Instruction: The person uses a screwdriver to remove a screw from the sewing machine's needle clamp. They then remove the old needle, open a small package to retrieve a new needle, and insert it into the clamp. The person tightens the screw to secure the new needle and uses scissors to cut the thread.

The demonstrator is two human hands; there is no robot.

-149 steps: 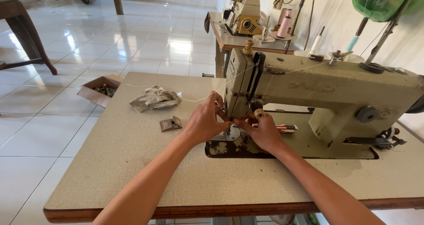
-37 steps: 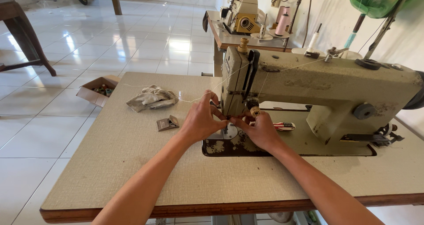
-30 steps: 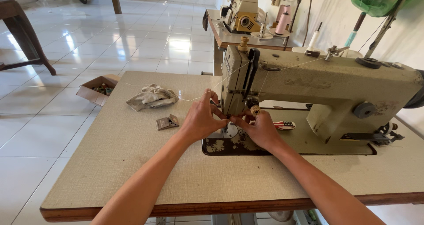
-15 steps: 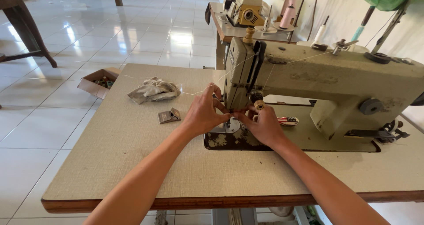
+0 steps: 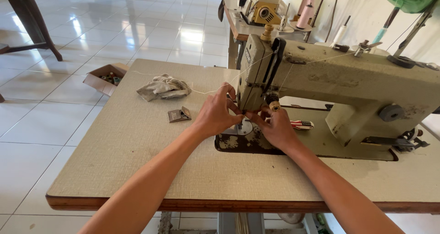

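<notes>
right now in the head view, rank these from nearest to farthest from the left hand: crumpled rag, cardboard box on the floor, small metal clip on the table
From the left hand:
1. small metal clip, on the table just left of the hand.
2. crumpled rag, farther back and left on the tabletop.
3. cardboard box, off the table on the tiled floor, far left.

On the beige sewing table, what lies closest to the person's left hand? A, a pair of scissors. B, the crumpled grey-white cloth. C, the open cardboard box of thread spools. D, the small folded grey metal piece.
D: the small folded grey metal piece lies on the beige sewing table just beside the left hand, nearer than the crumpled grey-white cloth; the cardboard box sits on the floor.
</notes>
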